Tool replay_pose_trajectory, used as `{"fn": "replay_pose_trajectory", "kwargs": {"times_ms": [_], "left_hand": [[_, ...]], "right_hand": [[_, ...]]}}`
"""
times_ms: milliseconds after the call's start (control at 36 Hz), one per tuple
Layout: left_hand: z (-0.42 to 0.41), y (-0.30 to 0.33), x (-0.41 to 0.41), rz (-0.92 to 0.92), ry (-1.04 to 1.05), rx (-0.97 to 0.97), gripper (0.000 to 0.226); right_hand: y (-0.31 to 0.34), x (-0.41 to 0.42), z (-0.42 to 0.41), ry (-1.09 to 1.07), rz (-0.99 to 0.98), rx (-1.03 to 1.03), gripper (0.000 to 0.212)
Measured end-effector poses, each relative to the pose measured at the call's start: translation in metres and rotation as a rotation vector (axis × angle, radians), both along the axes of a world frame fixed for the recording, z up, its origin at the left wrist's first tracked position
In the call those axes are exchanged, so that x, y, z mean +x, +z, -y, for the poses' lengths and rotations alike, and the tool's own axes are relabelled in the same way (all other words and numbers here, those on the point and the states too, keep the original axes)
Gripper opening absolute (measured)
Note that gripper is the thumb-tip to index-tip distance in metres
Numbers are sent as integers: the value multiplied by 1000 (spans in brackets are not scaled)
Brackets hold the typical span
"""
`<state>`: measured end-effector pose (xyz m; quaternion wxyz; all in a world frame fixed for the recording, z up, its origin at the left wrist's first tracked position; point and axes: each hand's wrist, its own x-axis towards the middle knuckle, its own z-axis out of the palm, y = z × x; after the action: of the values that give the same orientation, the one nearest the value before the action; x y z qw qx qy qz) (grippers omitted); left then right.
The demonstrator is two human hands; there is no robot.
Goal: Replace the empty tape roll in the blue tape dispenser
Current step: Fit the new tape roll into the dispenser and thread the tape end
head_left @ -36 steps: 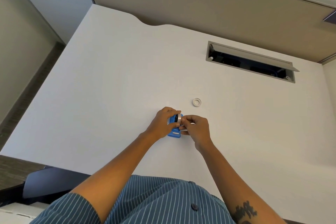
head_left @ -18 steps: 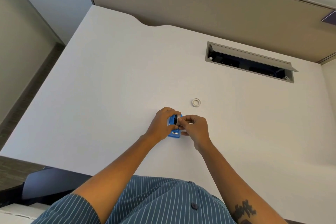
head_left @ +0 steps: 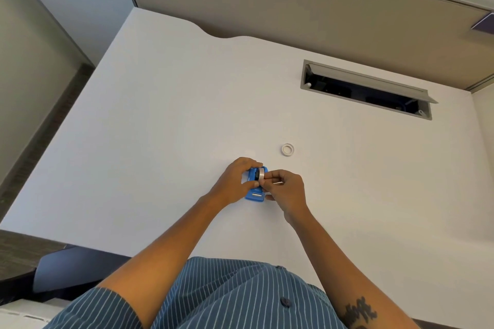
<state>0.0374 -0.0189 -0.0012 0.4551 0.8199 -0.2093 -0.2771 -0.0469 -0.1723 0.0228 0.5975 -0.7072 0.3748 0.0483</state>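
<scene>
A small blue tape dispenser [head_left: 255,194] stands on the white desk [head_left: 165,125] right in front of me. My left hand [head_left: 235,179] grips its left side and holds it steady. My right hand [head_left: 284,191] pinches a tape roll [head_left: 260,174] that sits at the top of the dispenser, partly inside it. A thin white strip sticks out between my right fingers. An empty white tape core [head_left: 287,149] lies flat on the desk, a short way beyond and to the right of my hands.
An open cable tray [head_left: 366,89] is sunk into the desk at the back right, its grey lid tilted up. A beige partition [head_left: 294,5] runs along the far edge. A dark chair [head_left: 72,270] is at the lower left.
The tape roll shows again at the top of the dispenser after my right fingers covered it half a second ago. Both hands stay at the same spot.
</scene>
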Motion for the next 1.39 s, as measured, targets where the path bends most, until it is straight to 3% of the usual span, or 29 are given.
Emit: {"fn": "replay_pose_trajectory", "kwargs": {"times_ms": [417,1389], "left_hand": [[3,1,-1,-11,57,-26,37],[4,-5,-7,32,95,-4,47]], "right_hand": [[4,0,-1,-6,8,-18,10],[-2,2,-6,-35,-10,-151,4]]}}
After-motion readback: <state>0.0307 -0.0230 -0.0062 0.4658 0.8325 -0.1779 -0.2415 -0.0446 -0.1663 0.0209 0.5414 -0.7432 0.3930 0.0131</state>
